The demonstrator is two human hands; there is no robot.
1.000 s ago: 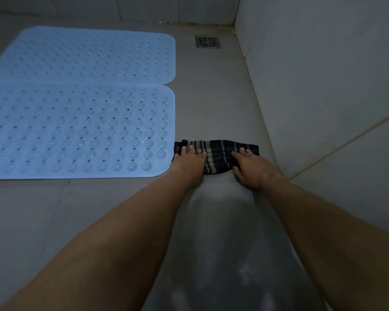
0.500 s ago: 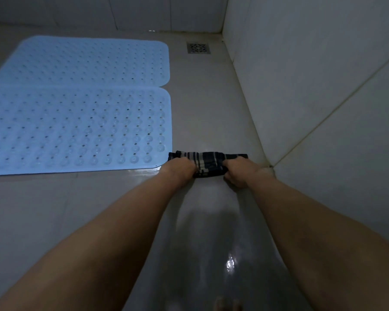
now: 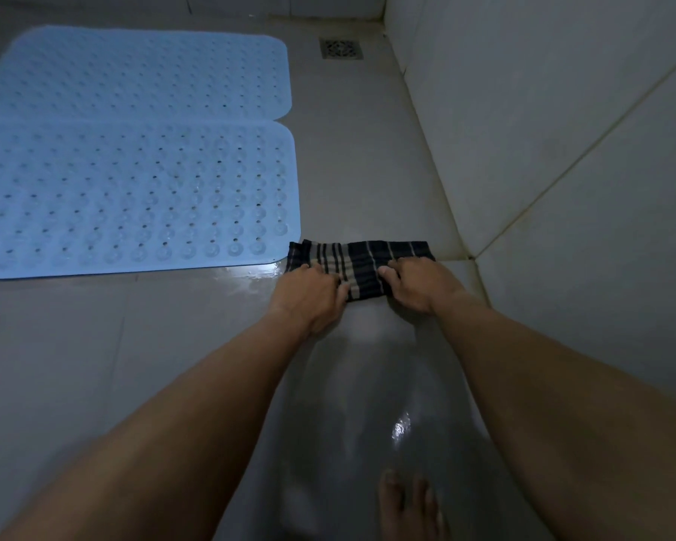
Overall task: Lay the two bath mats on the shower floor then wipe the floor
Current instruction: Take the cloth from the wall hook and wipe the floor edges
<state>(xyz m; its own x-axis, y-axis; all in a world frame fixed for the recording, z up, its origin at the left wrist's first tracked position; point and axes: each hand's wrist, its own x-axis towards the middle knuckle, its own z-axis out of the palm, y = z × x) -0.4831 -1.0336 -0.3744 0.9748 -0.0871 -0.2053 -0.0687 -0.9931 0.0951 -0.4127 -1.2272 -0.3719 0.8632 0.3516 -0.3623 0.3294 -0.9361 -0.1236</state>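
Filling most of the frame, shower floor (image 3: 367, 169), wet and shiny at lower centre. Up the right side, tiled wall (image 3: 543, 111). Laid flat at upper left, far mat (image 3: 141, 72); just below it, edge to edge, near mat (image 3: 133, 197), long axes across the frame, so laying judged done and wiping in hand. At centre, striped cloth (image 3: 361, 263), folded into a band, long axis left to right, left end at the near mat's lower right corner, right end pointing at the foot of the wall. Pinned under left hand (image 3: 309, 294) and right hand (image 3: 418, 285), fingers bent down and gripping the fabric. Next, probably: keep pressure even and work the band along the strip toward the drain (image 3: 341, 48) at top, skirting the mat edge.
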